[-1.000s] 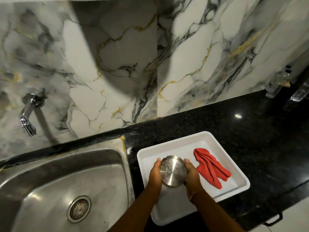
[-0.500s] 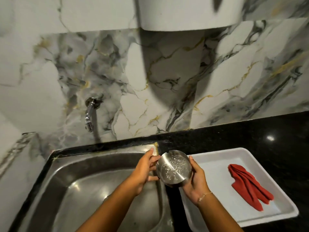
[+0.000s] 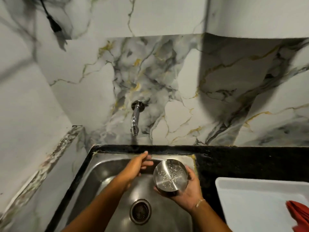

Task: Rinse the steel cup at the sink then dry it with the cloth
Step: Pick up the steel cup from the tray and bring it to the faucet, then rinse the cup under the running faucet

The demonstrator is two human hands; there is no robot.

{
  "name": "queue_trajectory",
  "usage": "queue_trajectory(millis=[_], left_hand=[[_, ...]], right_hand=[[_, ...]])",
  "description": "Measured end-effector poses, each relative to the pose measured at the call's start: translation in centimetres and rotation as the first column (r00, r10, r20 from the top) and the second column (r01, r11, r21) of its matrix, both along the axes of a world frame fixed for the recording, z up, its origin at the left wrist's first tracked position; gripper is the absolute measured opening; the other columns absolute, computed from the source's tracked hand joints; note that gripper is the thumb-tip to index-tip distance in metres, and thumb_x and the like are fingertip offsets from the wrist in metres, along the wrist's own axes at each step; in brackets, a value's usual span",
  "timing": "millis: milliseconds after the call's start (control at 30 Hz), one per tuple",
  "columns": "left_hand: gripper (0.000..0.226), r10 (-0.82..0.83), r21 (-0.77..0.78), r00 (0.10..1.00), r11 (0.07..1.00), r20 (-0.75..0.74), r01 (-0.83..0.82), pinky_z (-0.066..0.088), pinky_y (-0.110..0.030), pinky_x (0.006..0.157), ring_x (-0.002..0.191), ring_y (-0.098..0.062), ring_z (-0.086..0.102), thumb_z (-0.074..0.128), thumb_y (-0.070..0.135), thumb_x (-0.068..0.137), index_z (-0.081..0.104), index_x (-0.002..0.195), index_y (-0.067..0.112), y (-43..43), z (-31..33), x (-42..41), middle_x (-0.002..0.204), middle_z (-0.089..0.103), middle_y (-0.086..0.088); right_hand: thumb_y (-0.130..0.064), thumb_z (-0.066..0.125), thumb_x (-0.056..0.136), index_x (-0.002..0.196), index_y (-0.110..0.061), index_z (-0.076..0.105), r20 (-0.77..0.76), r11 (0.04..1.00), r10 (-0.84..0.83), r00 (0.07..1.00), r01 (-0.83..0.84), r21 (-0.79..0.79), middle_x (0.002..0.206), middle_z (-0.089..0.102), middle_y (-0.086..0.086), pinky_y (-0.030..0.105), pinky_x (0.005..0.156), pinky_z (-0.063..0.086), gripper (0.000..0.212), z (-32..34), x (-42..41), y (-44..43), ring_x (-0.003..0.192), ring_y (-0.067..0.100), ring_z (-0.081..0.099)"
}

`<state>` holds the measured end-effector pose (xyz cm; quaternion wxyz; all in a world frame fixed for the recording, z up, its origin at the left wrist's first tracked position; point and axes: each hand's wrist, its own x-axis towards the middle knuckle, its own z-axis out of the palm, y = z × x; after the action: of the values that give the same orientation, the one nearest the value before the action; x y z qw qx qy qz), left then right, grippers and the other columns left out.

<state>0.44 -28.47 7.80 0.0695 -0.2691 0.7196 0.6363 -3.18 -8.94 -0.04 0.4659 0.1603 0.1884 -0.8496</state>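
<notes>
1. The right hand (image 3: 187,196) has its grip wrapped around the steel cup (image 3: 170,177) — held over the sink (image 3: 107,168), near its back right corner.
2. The left hand (image 3: 138,164) hangs spread and empty above the basin, below the tap (image 3: 135,118).
3. The red cloth (image 3: 299,216) lies in the white tray (image 3: 250,198) — on the counter (image 3: 242,161) at the sink's right.

There are two hands: the left hand (image 3: 138,163) and the right hand (image 3: 189,193). There is one steel cup (image 3: 169,177). It has lots of tiny white specks inside, too many to count. There is one sink (image 3: 107,169) with one round drain (image 3: 140,211). There is one tap (image 3: 135,118) on the wall. There is one white tray (image 3: 250,198). There is one red cloth (image 3: 299,216), though the edge of the view cuts it off, so it may be more than one.
</notes>
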Motion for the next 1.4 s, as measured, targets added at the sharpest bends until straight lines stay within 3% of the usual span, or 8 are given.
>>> queue_trajectory(millis=[133,333,433,567,733,1033,1233,1400], left_hand=[[0.037,0.254,-0.176,0.954,0.944,-0.162,-0.281,0.046,-0.04,0.102,0.111,-0.024,0.06,0.06,0.023,0.094,0.064,0.128,0.008,-5.7,0.5,-3.6,0.129,0.067,-0.011],[0.04,0.062,-0.56,0.975,0.81,-0.213,-0.174,0.055,-0.03,0.063,0.065,-0.014,0.07,0.069,0.063,0.074,0.075,0.084,0.024,-9.0,1.4,-9.5,0.069,0.076,0.001],[0.037,0.107,-0.685,0.966,0.687,-0.235,-0.243,0.044,-0.025,0.049,0.05,-0.012,0.06,0.069,0.053,0.074,0.067,0.063,0.018,-9.0,1.2,-11.3,0.049,0.063,0.005],[0.027,0.03,-0.702,0.984,0.698,-0.174,-0.145,0.031,-0.021,0.042,0.046,-0.005,0.051,0.065,0.04,0.076,0.056,0.06,0.021,-9.5,1.4,-12.2,0.049,0.054,0.008],[0.019,-0.205,-0.636,0.976,0.764,-0.075,0.111,0.045,-0.025,0.052,0.056,-0.01,0.059,0.064,0.035,0.081,0.062,0.075,0.017,-11.8,2.1,-12.4,0.061,0.062,0.008],[0.021,-0.372,-0.586,0.926,0.766,-0.068,0.264,0.045,-0.025,0.059,0.066,-0.009,0.059,0.062,0.037,0.088,0.063,0.092,0.017,-13.3,1.8,-12.5,0.074,0.064,0.005],[0.013,-0.439,-0.57,0.897,0.751,-0.055,0.333,0.04,-0.019,0.058,0.061,0.001,0.055,0.059,0.042,0.091,0.057,0.085,0.031,-13.7,2.1,-12.5,0.072,0.059,0.012],[0.014,-0.489,-0.581,0.872,0.715,-0.019,0.389,0.04,-0.022,0.061,0.07,-0.003,0.053,0.056,0.043,0.094,0.053,0.087,0.032,-14.0,2.2,-12.8,0.079,0.057,0.012]], right_hand=[[-0.047,0.073,0.069,0.104,-0.008,0.079,0.023,0.999,0.009,1.0,-0.01,0.045,0.117,0.071,0.03,0.073,0.1,0.039,0.052,0.0,-2.8,-5.0,0.104,0.054,0.066],[-0.053,0.068,0.074,0.122,-0.006,0.07,-0.014,0.994,0.105,0.994,-0.105,-0.002,0.132,0.063,0.028,0.068,0.11,0.035,0.067,-0.7,-6.7,-11.0,0.119,0.05,0.06],[-0.053,0.068,0.075,0.13,-0.01,0.065,-0.031,0.992,0.122,0.992,-0.123,-0.01,0.141,0.057,0.027,0.068,0.112,0.032,0.071,-1.2,-8.1,-13.4,0.131,0.049,0.05],[-0.053,0.068,0.075,0.13,-0.012,0.066,-0.05,0.991,0.131,0.99,-0.131,-0.015,0.142,0.057,0.024,0.068,0.113,0.031,0.068,-2.5,-8.9,-15.2,0.135,0.048,0.046],[-0.048,0.071,0.073,0.12,-0.015,0.073,-0.034,0.987,0.135,0.99,-0.131,0.09,0.125,0.071,0.021,0.066,0.107,0.039,0.058,-4.1,-9.7,-14.9,0.114,0.045,0.065],[-0.057,0.067,0.076,0.127,-0.017,0.069,-0.166,0.985,0.168,0.972,-0.16,0.058,0.132,0.067,0.016,0.058,0.11,0.041,0.064,-1.9,-11.9,-17.5,0.125,0.04,0.057],[-0.053,0.07,0.074,0.125,-0.011,0.069,-0.087,0.948,0.296,0.951,-0.281,0.149,0.113,0.073,0.02,0.052,0.084,0.059,0.066,-4.2,-9.8,-15.4,0.099,0.04,0.071],[-0.052,0.074,0.066,0.129,-0.017,0.067,-0.058,0.943,0.168,0.984,-0.143,0.299,0.136,0.064,0.018,0.057,0.114,0.036,0.073,-4.0,-13.1,-13.9,0.127,0.038,0.056]])
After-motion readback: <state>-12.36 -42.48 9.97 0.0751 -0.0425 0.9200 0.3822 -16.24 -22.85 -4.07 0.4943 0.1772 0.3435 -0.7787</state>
